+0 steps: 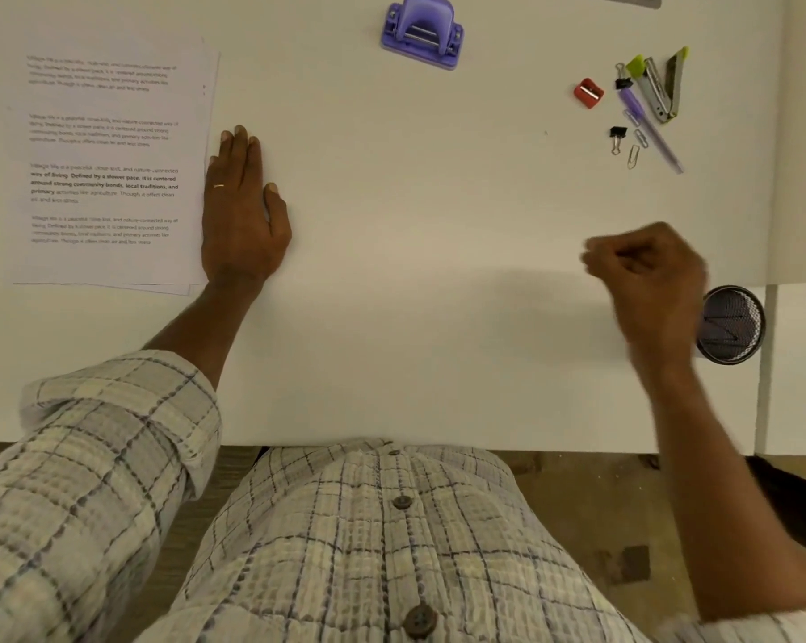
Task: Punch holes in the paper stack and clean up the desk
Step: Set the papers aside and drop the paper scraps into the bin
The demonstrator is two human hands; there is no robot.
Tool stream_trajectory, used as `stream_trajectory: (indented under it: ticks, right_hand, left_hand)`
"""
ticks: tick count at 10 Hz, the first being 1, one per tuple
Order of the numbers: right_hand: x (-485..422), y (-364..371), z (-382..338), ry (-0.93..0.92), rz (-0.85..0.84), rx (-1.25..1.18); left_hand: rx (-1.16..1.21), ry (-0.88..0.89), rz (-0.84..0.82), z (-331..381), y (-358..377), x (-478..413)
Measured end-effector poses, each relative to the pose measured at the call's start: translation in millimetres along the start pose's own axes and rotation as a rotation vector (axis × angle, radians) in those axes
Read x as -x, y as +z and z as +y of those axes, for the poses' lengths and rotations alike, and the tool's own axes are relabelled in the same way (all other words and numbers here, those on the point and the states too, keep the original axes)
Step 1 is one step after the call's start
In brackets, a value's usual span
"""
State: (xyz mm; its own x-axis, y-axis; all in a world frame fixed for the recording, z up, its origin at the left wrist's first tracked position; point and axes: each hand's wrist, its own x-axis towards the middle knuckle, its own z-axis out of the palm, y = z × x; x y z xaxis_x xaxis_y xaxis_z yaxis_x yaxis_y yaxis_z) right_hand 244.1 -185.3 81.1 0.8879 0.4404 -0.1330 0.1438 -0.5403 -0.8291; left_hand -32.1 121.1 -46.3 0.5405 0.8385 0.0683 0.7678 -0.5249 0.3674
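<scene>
The left hand (pixel 241 201) lies flat on the desk (pixel 415 280) with its fingers straight and together. It holds nothing and rests just beside the right edge of the paper stack (pixel 108 155), perhaps touching it. The right hand (pixel 642 271) hovers at the right of the frame with its fingers curled in. It is blurred; I can make out nothing in it, though something small could be hidden. The stack sits in the upper left, its sheets slightly fanned, well apart from the hole punch (pixel 422 32) at the top centre. I cannot tell from here whether the sheets have holes. With the stack set aside and the right hand near the mesh cup (pixel 735 324) at the right edge, this looks to me like the tidying step. The next move probably calls for a reach to the upper right and a fine fingertip pinch, since the small clips lie flat on the desk. Counting: one paper stack, one punch, one cup, one red sharpener (pixel 588 92), one stapler (pixel 661 85) lying opened out, one purple pen (pixel 652 127), two black binder clips (pixel 618 132), and two or three wire paper clips (pixel 633 156), too small to count surely.
</scene>
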Motion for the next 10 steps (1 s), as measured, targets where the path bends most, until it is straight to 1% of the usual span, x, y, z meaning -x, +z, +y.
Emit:
stream_trajectory:
  ticks: [1, 2, 3, 4, 5, 6, 8, 9, 10]
  right_hand:
    - [6.2, -73.1, 12.2, -0.036, 0.164, 0.246]
    - [12.7, -116.9, 20.5, -0.021, 0.268, 0.378]
    - [17.3, -137.7, 33.2, -0.054, 0.248, 0.459]
    - [18.0, -142.2, 43.6, -0.044, 0.190, 0.534]
    - [20.4, -141.1, 51.8, -0.048, 0.234, 0.612]
    - [23.6, -137.7, 55.6, -0.074, 0.306, 0.621]
    - [25.1, -141.0, 63.0, -0.095, 0.272, 0.678]
    - [24.6, -142.2, 60.7, -0.077, 0.310, 0.679]
    - [25.9, -142.1, 52.9, -0.058, 0.376, 0.629]
  left_hand:
    - [0.003, -0.008, -0.007, -2.2, 0.0, 0.7]
    - [0.006, 0.007, 0.001, -5.0, 2.1, 1.4]
    - [0.016, 0.034, 0.007, -6.4, 5.8, 0.9]
    - [0.015, 0.053, 0.013, -8.2, 7.2, 1.0]
    - [0.027, 0.067, 0.009, -7.1, 6.0, 1.0]
    - [0.022, 0.077, -0.001, -6.1, 3.1, 1.3]
    - [0.021, 0.110, 0.013, -5.8, 1.9, 1.8]
    - [0.017, 0.123, 0.008, -6.9, 1.2, 0.3]
    - [-0.007, 0.117, -0.002, -5.8, 1.1, -1.0]
